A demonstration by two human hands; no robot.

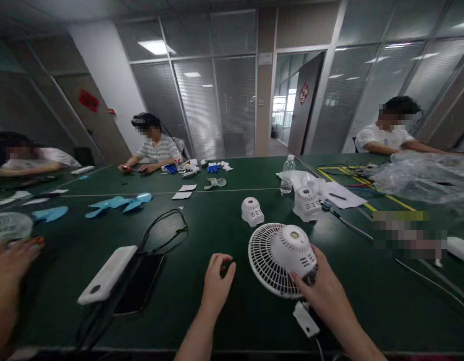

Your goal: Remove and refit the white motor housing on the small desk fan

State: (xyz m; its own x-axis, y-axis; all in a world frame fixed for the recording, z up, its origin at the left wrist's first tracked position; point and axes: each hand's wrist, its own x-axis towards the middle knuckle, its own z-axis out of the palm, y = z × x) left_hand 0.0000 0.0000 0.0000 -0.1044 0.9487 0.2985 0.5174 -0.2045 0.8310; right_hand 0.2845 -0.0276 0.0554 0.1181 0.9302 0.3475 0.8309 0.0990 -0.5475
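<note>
In the head view, the right hand (327, 281) grips a white motor housing (294, 250), right of centre in the lower half of the frame, its thumb on the near side and its fingers around the far right side. The housing sits over the round white grille (262, 255), its rounded, vented end facing up; whether the two are joined cannot be told. The left hand (219, 278), at bottom centre, is empty — fingers loosely curled, thumb apart — just left of the grille.

The step in hand looks like handling or positioning the housing over the grille. Any further move of it would call for a steady hold on the housing, with the left hand free to brace the grille's rim, and some care for the small white control box (306, 321) and its cable just below.

Above the grille stand a smaller white housing (252, 211) and, to its right, another white housing (307, 203), near a clear bottle (288, 173). At lower left a black phone (142, 288) lies beside a white oblong device (107, 273); blue fan blades (113, 203) lie farther up. Another person's hand (10, 265) shows at the left edge — blurred — by a second grille (10, 225).
</note>
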